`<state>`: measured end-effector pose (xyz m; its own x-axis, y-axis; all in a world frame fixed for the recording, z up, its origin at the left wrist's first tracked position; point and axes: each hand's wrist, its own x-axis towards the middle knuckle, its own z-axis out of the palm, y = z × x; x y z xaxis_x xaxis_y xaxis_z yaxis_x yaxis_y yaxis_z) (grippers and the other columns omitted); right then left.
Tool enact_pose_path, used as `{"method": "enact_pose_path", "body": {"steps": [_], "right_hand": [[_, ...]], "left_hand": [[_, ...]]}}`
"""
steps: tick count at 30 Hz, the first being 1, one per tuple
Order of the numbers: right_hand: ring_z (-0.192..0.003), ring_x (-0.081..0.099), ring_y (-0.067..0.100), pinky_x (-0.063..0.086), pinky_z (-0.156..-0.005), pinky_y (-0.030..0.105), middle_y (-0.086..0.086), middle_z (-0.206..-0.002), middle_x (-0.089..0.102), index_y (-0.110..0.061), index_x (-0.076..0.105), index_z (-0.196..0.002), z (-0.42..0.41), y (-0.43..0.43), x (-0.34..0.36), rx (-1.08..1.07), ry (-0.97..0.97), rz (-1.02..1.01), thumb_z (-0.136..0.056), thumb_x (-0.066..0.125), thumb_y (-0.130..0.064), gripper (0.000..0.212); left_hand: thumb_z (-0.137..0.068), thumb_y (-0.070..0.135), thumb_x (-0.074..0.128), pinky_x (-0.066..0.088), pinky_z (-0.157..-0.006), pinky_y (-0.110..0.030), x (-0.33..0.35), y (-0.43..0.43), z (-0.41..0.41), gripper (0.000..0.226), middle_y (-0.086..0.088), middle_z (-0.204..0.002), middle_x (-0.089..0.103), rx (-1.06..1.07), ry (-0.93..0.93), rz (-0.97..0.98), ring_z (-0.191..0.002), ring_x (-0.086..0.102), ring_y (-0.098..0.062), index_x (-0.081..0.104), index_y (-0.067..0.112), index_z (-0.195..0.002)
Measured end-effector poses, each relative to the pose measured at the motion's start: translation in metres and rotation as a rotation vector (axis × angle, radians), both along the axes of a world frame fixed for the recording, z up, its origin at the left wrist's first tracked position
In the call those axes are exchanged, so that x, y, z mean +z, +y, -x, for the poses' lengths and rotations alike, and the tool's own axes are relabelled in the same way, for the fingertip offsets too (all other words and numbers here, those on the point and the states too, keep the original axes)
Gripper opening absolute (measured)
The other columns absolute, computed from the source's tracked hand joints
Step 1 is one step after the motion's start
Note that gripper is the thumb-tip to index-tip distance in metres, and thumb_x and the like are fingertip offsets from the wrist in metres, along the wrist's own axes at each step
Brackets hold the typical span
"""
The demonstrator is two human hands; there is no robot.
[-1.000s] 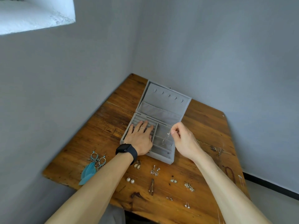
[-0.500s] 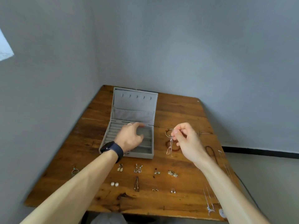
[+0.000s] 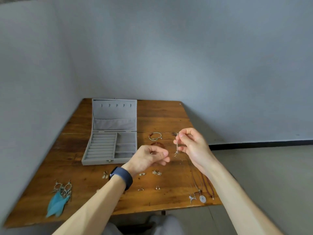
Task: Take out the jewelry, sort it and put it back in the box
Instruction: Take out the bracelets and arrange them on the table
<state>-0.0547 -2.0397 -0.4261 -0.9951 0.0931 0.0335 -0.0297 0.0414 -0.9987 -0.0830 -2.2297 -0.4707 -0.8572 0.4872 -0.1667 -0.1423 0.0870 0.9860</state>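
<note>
Right hand (image 3: 194, 148) pinches a hanging silver chain (image 3: 177, 146), right of the open jewelry box (image 3: 94, 161). Left hand (image 3: 145, 160) is curled; whether it holds anything cannot be told.

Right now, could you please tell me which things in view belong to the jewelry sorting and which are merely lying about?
Part of the job: open grey velvet jewelry box; thin silver chain pinched by the right hand; blue feather earrings; open metal bangle; red beaded bracelet; pendant necklaces; small stud earrings.
Just there: dark wristband watch; brown wooden table; black skirting strip.
</note>
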Motion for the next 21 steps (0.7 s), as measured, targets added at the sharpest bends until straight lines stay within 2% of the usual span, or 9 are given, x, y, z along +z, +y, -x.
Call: {"method": "enact_pose_path", "body": {"steps": [4,7,9,11,14,16,21], "right_hand": [[-0.088,0.069,0.015,0.051,-0.072,0.029,-0.005,-0.084,0.068,-0.013,0.060,-0.096,-0.014,-0.006,0.000,0.009,-0.040,0.096,-0.103,0.053,-0.013,0.010],[-0.087,0.070,0.015,0.050,-0.072,0.031,-0.004,-0.084,0.068,-0.015,0.060,-0.094,-0.021,-0.016,0.002,0.023,-0.046,0.119,-0.103,0.054,-0.014,0.012],[-0.088,0.070,0.016,0.050,-0.073,0.032,-0.004,-0.084,0.068,-0.017,0.061,-0.092,-0.024,-0.022,0.006,0.034,-0.050,0.130,-0.103,0.054,-0.014,0.013],[-0.088,0.071,0.016,0.050,-0.072,0.031,-0.005,-0.083,0.068,-0.017,0.061,-0.092,-0.026,-0.028,0.010,0.051,-0.050,0.141,-0.103,0.054,-0.014,0.013],[-0.085,0.069,0.015,0.050,-0.071,0.030,-0.005,-0.081,0.068,-0.015,0.060,-0.092,-0.029,-0.035,0.017,0.070,-0.039,0.148,-0.103,0.054,-0.012,0.012],[-0.084,0.069,0.015,0.050,-0.071,0.030,-0.005,-0.081,0.067,-0.015,0.059,-0.092,-0.030,-0.039,0.020,0.066,-0.041,0.155,-0.102,0.054,-0.011,0.012],[-0.082,0.068,0.015,0.050,-0.069,0.029,-0.002,-0.081,0.068,-0.011,0.060,-0.098,-0.034,-0.045,0.019,0.044,-0.055,0.172,-0.102,0.055,-0.011,0.006]], "left_hand": [[-0.092,0.030,0.071,0.053,-0.083,-0.036,0.001,-0.005,-0.019,0.019,-0.001,-0.102,0.076,0.047,0.016,0.085,-0.087,0.072,-0.015,0.069,0.019,-0.107],[-0.083,0.024,0.077,0.053,-0.077,-0.026,0.000,-0.006,-0.030,0.047,0.007,-0.117,0.067,0.047,-0.020,0.122,-0.102,0.067,-0.011,0.058,0.034,-0.124],[-0.081,0.025,0.079,0.055,-0.078,-0.027,-0.003,-0.007,-0.037,0.056,0.008,-0.118,0.068,0.009,-0.070,0.094,-0.102,0.069,-0.012,0.054,0.035,-0.130],[-0.086,0.032,0.076,0.056,-0.082,-0.030,-0.007,-0.010,-0.043,0.043,0.007,-0.111,0.073,-0.004,-0.070,0.066,-0.096,0.072,-0.012,0.061,0.029,-0.126],[-0.093,0.035,0.069,0.052,-0.078,-0.032,-0.011,-0.015,-0.052,0.019,0.001,-0.102,0.076,0.054,-0.033,0.012,-0.089,0.072,-0.015,0.074,0.022,-0.107],[-0.094,0.030,0.068,0.052,-0.075,-0.031,-0.013,-0.021,-0.056,0.014,-0.001,-0.100,0.076,0.099,-0.033,-0.002,-0.086,0.071,-0.015,0.075,0.021,-0.102],[-0.095,0.023,0.066,0.051,-0.076,-0.033,-0.011,-0.036,-0.062,0.014,-0.002,-0.097,0.076,0.148,-0.086,-0.060,-0.083,0.070,-0.013,0.075,0.022,-0.106]]}}
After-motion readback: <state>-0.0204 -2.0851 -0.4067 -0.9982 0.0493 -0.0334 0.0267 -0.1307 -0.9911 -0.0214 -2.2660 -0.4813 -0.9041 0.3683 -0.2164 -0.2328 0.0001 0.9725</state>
